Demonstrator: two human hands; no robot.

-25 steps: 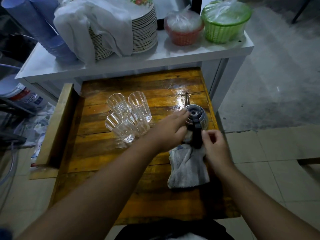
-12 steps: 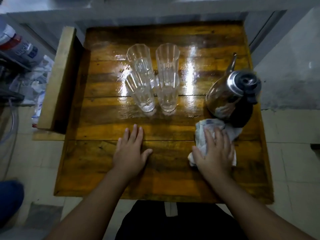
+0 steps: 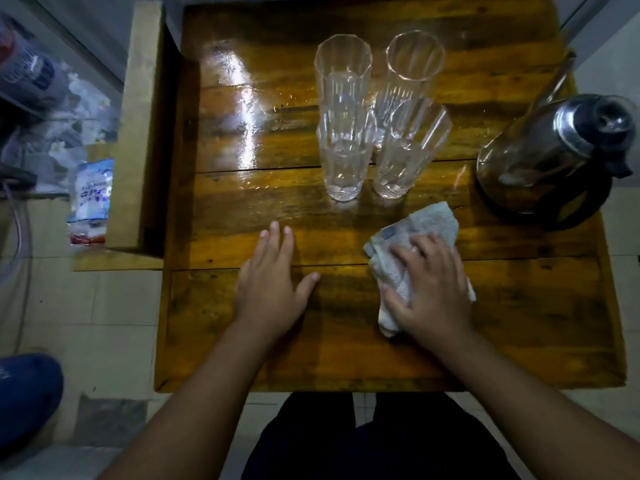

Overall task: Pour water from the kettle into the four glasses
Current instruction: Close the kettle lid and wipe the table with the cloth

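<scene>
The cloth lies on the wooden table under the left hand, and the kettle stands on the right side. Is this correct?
Not quite. In the head view the cloth lies under the right hand; the left hand rests flat on the bare table. The kettle does stand on the right.

Shiny brown wooden table [image 3: 346, 355], holding four tall clear glasses [image 3: 377, 116], round silver metal kettle [image 3: 550, 154], crumpled white cloth [image 3: 415, 237].
</scene>
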